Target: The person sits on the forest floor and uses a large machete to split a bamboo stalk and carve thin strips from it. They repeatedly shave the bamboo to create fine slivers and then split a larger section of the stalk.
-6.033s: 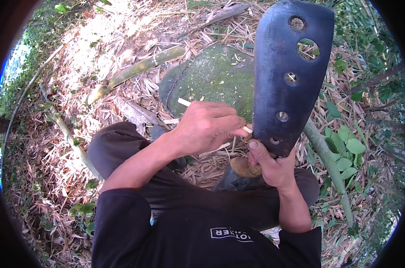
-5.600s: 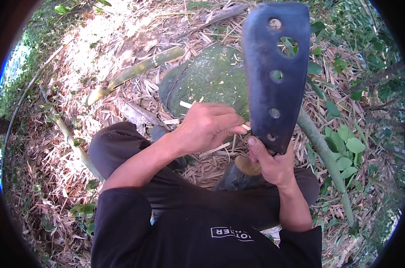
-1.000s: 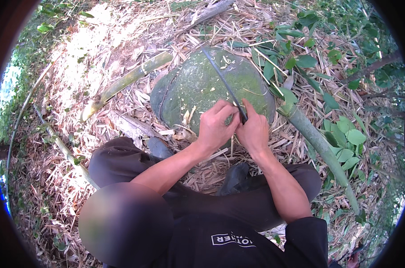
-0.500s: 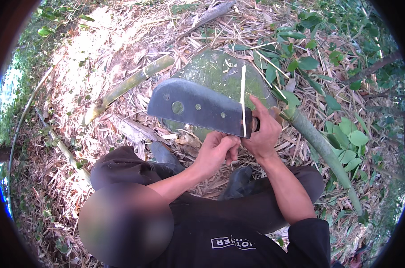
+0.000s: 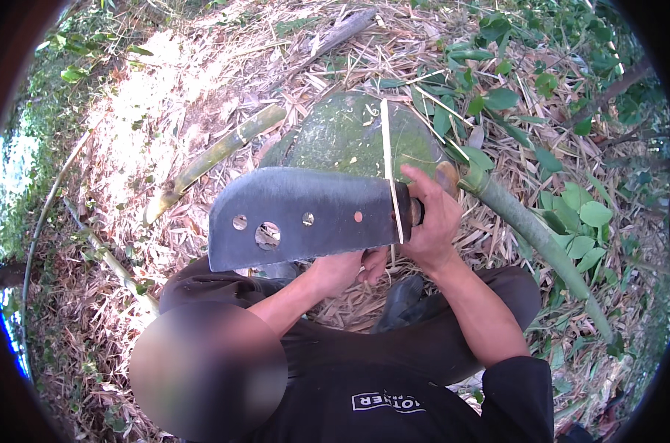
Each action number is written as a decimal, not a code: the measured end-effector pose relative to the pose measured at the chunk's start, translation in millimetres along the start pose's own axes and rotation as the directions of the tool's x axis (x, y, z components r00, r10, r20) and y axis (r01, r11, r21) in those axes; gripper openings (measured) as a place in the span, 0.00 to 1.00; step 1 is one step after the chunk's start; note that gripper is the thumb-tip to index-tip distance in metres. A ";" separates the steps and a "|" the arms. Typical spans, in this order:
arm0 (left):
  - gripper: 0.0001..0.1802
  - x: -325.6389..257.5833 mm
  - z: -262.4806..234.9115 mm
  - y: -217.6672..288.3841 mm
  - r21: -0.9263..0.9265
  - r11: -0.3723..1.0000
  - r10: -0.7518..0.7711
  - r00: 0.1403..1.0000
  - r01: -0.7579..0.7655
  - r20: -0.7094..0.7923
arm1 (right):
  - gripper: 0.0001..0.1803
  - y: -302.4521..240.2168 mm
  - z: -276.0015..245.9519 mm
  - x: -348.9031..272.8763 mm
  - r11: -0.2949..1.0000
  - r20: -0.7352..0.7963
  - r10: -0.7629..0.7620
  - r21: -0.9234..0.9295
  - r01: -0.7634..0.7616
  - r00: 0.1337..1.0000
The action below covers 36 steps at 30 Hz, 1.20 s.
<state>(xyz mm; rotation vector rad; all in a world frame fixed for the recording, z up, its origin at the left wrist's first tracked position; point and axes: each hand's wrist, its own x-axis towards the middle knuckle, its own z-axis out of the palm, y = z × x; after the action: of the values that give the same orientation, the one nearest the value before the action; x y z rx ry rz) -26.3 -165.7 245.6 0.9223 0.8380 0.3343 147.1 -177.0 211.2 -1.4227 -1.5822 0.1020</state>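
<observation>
My right hand (image 5: 432,221) grips the wooden handle of a broad dark cleaver (image 5: 298,215). Its blade has several round holes and lies flat toward the camera, tip pointing left. A thin pale bamboo strip (image 5: 387,148) stands upright across the blade next to the handle. My left hand (image 5: 344,269) sits just under the blade, fingers curled at the strip's lower end, which the blade partly hides. Both hands hover above my knees (image 5: 424,325) in dark trousers.
A mossy green rounded stone (image 5: 335,133) lies behind the cleaver. A cut bamboo pole (image 5: 215,155) lies at the left, a green bamboo stalk (image 5: 545,247) at the right. Dry bamboo leaves (image 5: 165,88) cover the ground. Leafy green plants (image 5: 586,214) grow at the right.
The cleaver was edge-on and low over the stone a second ago. It has since been lifted and turned flat, tip to the left, and the strip now stands upright across it.
</observation>
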 end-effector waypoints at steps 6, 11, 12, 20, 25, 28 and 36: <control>0.31 -2.0 -2.9 -0.1 -0.060 0.995 0.077 0.996 -0.073 0.052 | 0.25 -0.4 2.2 3.6 1.000 0.003 -0.013 0.007 0.013 1.000; 0.31 -7.8 0.8 2.4 -0.246 0.967 0.082 0.996 -0.069 0.043 | 0.27 -3.2 6.5 14.5 0.997 0.034 -0.057 0.056 0.055 0.998; 0.31 -9.2 1.3 4.0 -0.265 0.960 0.100 0.994 -0.086 0.042 | 0.27 -2.2 8.7 15.9 0.996 0.039 -0.067 0.057 0.065 0.997; 0.28 -17.8 8.4 18.1 -0.423 0.902 0.066 0.995 -0.089 -0.069 | 0.30 -4.6 15.8 30.6 0.993 0.038 -0.099 0.069 0.096 0.994; 0.19 -28.0 14.8 13.6 -0.535 0.829 0.201 0.979 -0.161 0.016 | 0.31 -0.1 17.0 41.9 0.995 -0.010 -0.098 0.018 0.098 0.995; 0.19 -34.5 14.3 8.7 -0.474 0.856 0.257 0.965 -0.204 0.048 | 0.32 4.8 18.3 44.7 0.988 -0.039 -0.147 0.036 0.148 0.988; 0.19 -42.9 10.7 11.9 -0.502 0.845 0.264 0.960 -0.185 0.091 | 0.33 4.0 10.0 57.0 0.981 -0.069 -0.196 -0.019 0.195 0.978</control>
<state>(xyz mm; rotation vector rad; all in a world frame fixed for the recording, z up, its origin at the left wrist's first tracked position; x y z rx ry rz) -45.0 -189.9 279.7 0.5563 0.4603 0.6402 151.8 -125.1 236.5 -1.2582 -1.6573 -0.0738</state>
